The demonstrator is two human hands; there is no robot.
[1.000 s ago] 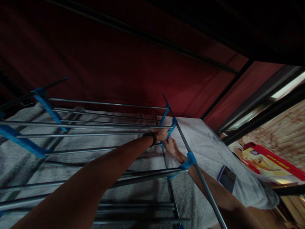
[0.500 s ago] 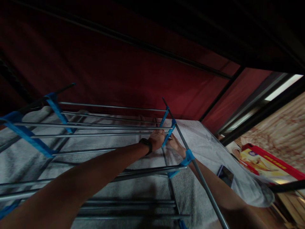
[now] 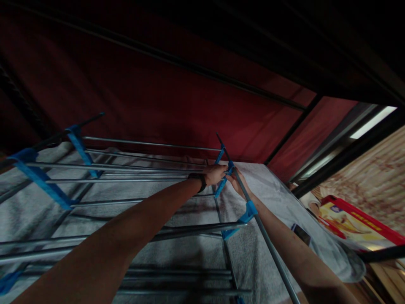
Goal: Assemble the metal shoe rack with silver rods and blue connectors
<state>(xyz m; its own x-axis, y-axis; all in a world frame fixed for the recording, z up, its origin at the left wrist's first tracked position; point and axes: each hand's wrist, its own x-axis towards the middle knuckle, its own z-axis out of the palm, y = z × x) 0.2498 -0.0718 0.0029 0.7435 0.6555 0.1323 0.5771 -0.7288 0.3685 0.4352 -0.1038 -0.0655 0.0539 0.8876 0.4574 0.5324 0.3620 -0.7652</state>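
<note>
Red fabric (image 3: pixel 177 101): I see it beyond the fingers (image 3: pixel 221 169).
Grey blanket (image 3: pixel 268 181): spread out beneath them.
Phone (image 3: pixel 302 235): on blanket, right of fingers, nearer my viewpoint.
Red-yellow box (image 3: pixel 351 221): I've got it farther right.

Open rack (image 3: pixel 126 180) of slim grey metal rods, blue brackets (image 3: pixel 44 184) at both ends, above grey cloth (image 3: pixel 262 179).

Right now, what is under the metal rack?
A grey cloth shows through the metal rack; what lies beneath the cloth, and the part hidden by the left forearm, cannot be seen.
</note>
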